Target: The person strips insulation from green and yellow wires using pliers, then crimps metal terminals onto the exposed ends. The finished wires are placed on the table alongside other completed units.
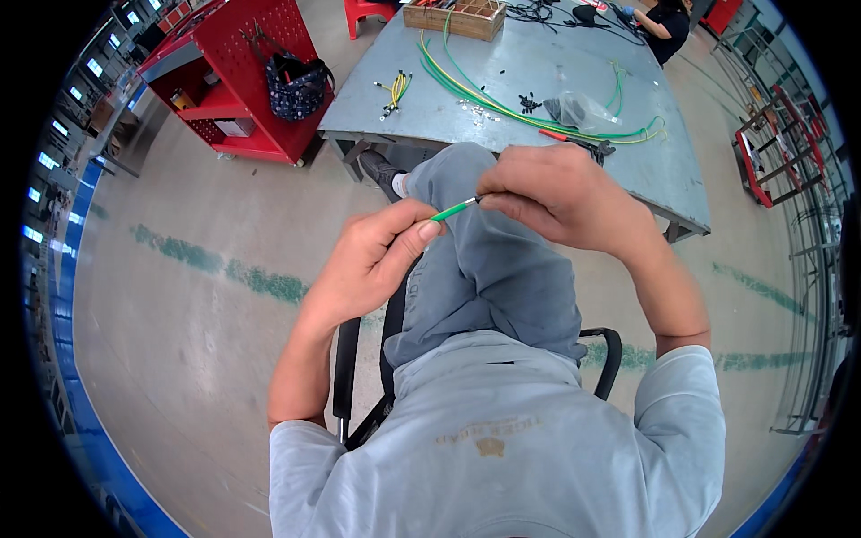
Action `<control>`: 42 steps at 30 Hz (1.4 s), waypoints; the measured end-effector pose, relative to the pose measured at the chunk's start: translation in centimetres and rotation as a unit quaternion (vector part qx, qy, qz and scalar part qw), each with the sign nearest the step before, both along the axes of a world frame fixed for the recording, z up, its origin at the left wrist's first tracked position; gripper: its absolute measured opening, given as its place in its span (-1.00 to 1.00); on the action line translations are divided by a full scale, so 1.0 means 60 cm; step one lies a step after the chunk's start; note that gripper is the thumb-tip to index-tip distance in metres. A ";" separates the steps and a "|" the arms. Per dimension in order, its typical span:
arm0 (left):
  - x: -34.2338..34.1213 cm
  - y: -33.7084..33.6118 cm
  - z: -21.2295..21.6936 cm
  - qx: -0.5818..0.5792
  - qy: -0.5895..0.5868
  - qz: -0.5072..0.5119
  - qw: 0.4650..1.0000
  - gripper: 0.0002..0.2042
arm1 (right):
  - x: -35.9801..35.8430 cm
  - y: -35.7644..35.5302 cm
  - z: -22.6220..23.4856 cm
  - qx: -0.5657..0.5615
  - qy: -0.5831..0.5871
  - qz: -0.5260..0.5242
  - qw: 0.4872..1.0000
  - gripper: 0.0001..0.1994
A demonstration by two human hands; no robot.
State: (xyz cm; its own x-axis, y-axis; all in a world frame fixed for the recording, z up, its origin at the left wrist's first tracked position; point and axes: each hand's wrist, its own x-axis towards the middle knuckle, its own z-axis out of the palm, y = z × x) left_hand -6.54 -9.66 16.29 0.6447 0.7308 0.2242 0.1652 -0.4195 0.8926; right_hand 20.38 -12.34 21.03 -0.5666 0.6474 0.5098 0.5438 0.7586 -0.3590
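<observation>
Green wire (450, 212) is what we have between our two hands, held above our lap in front of the bench (386, 58) and angled up toward the right. With our left hand (377, 255) we keep its grip pressed together, thumb and forefinger pinching the green length. A short silver section (470, 203) shows past the green, ending in a dark tip (478, 199). With our right hand (565, 193) we pinch that dark tip, thumb below and curled fingers above; the fingers hide most of it, so we cannot tell its shape.

Beyond our knees, on the grey bench, we see long green and yellow-green wires (489, 106) lying in a curve. Left of them sits a small bunch of short yellow-green wires (395, 87); right of it, small black parts (529, 102) lie in a pile just beside a clear plastic bag (583, 112). A red-handled tool (558, 136) lies near the bench's front edge. Toward the far edge we see a wooden box (448, 24) and black cables (538, 11). On our left stands a red cart (242, 85) with a dark patterned bag (296, 88) hanging from it.
</observation>
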 end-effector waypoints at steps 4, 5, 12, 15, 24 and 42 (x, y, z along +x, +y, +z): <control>0.001 -0.009 0.010 -0.003 -0.005 -0.013 1.000 -0.80 | 0.003 -0.007 0.013 0.010 -0.048 0.020 0.999 -0.84; -0.001 -0.013 0.011 -0.009 -0.005 -0.015 1.000 -0.80 | 0.001 -0.007 0.013 0.006 -0.040 0.034 0.999 -0.84; 0.003 -0.026 -0.017 0.062 -0.055 0.007 0.997 -0.94 | -0.016 -0.018 0.003 -0.030 -0.002 0.028 0.999 -0.88; 0.006 -0.025 -0.018 0.076 -0.054 0.011 0.996 -0.94 | -0.019 -0.016 -0.014 -0.046 0.020 0.032 0.998 -0.88; -0.002 -0.012 -0.031 0.266 -0.006 0.057 0.962 -0.88 | 0.018 -0.021 0.047 -0.458 0.176 -0.037 0.871 -0.75; -0.014 -0.028 -0.038 0.186 -0.023 0.008 0.982 -0.91 | -0.021 -0.025 -0.006 -0.128 -0.003 0.072 0.989 -0.88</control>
